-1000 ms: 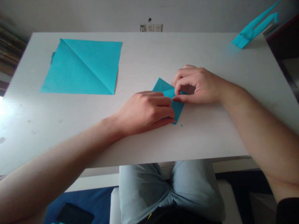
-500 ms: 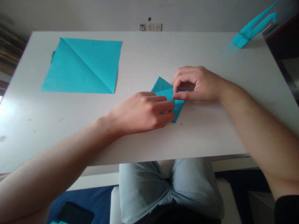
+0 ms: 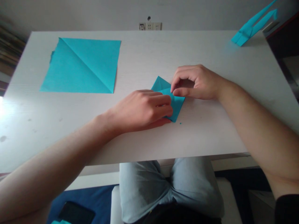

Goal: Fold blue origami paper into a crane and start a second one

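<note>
A small piece of folded blue paper (image 3: pixel 177 104) with crease lines lies flat on the desk between my hands. My left hand (image 3: pixel 149 109) lies over its left side, fingers curled together and pressed against it, hiding part of the sheet. From the right, my right hand (image 3: pixel 192 82) pinches at the paper's upper layer, thumb and index fingertip meeting near its middle. The other fingers of that hand are bent above the thumb.
A larger blue sheet (image 3: pixel 86 67) with a diagonal crease lies at the back left of the white desk (image 3: pixel 144 146). A blue origami figure (image 3: pixel 247 31) stands at the far right corner. A tiny blue scrap (image 3: pixel 180 123) sits near the folded paper. Below is a dark phone (image 3: pixel 76 213).
My right fingertips have shifted slightly left over the folded paper. The left hand's fingers have drawn back a little and lie lower along the paper's near edge.
</note>
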`<state>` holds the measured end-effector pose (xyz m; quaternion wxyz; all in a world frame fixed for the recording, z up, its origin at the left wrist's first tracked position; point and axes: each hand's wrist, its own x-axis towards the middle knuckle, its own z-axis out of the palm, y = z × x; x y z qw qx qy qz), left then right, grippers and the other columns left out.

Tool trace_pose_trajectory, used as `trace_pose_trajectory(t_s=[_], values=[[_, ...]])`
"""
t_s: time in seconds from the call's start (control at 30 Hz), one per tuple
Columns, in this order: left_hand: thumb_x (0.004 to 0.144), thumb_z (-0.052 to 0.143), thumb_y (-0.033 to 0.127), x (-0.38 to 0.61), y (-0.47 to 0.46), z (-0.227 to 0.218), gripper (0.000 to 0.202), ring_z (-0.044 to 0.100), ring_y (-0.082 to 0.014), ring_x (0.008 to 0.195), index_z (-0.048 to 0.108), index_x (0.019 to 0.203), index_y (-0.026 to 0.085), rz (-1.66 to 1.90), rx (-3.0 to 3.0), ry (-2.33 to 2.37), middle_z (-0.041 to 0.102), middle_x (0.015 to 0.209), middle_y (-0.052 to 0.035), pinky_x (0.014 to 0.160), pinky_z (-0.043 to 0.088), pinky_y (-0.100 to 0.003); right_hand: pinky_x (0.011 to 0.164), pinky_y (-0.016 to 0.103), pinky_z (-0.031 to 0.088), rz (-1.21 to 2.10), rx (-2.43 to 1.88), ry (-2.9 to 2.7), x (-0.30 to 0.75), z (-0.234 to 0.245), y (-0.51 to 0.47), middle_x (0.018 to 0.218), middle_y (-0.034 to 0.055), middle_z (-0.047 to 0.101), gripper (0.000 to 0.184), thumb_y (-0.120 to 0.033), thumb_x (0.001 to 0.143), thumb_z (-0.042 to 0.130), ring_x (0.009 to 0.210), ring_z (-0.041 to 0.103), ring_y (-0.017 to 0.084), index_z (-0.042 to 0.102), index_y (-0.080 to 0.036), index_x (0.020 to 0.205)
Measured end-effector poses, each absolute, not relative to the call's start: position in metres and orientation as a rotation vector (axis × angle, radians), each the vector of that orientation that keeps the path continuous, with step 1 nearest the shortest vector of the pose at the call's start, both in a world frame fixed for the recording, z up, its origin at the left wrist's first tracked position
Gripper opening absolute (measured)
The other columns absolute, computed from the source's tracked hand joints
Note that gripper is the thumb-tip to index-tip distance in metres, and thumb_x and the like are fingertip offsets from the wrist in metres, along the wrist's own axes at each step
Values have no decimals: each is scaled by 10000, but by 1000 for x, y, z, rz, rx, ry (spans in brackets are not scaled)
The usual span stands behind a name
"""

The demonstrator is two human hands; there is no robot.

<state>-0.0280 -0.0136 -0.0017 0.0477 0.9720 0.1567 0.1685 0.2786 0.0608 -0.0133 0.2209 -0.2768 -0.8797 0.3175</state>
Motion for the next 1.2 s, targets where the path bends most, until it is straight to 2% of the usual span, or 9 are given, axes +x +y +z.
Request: trace_pose_trajectory(t_s=[0.23,0.43,0.63,0.73,0.87,0.97,1.07,1.2], values=[[1238,655,228,-25,-13,-2,189,801,-209,938,785,1102,237,489,2908,501,864,1135,-72,905,637,-376,857,419,543,883,-753,-2414,277,-15,60,1003,66,857,607,-899,1016,886,923,737,260,895,-293,995],[1227,644,203,-27,-13,-7,106,762,-193,879,725,1162,221,617,2758,496,825,1102,-73,847,613,-345,815,397,498,995,-770,-2339,281,-17,63,1013,60,814,735,-1001,1023,785,930,705,245,911,-278,1059],[1234,603,194,-29,-12,-9,93,756,-183,904,685,1200,223,697,2628,572,820,1155,-96,795,600,-320,935,449,560,1011,-623,-2417,285,-11,65,1093,66,811,785,-1066,879,868,1008,706,280,920,-327,1138],[1223,578,188,-30,-11,-9,96,767,-184,906,664,1204,227,790,2570,581,825,1176,-105,782,615,-328,1060,528,580,908,-704,-2485,281,-5,59,1148,62,843,641,-977,841,964,1095,707,329,909,-389,1091],[1214,601,242,-32,-9,-13,55,793,-199,904,656,1212,239,842,2487,662,827,1107,-81,798,652,-353,1172,601,555,827,-805,-2515,274,1,51,1147,41,857,392,-750,866,1012,1133,721,349,884,-416,1025],[1225,600,285,-31,-7,-14,83,780,-191,876,659,1189,239,881,2450,703,814,1059,-60,795,665,-355,1176,619,556,811,-853,-2510,272,3,47,1153,37,860,252,-644,936,949,1137,728,347,866,-422,1021],[1259,589,320,-31,-5,-13,129,747,-170,848,638,1167,244,948,2400,704,802,1041,-44,772,659,-348,1150,625,565,824,-868,-2497,272,4,44,1167,38,876,200,-584,944,945,1117,734,351,854,-413,996],[1289,603,456,-34,-1,-9,231,722,-178,884,614,1169,259,988,2425,692,794,1049,-42,799,663,-381,1029,578,598,817,-830,-2454,271,2,42,1120,45,874,128,-495,1021,890,1038,748,328,839,-381,990]])
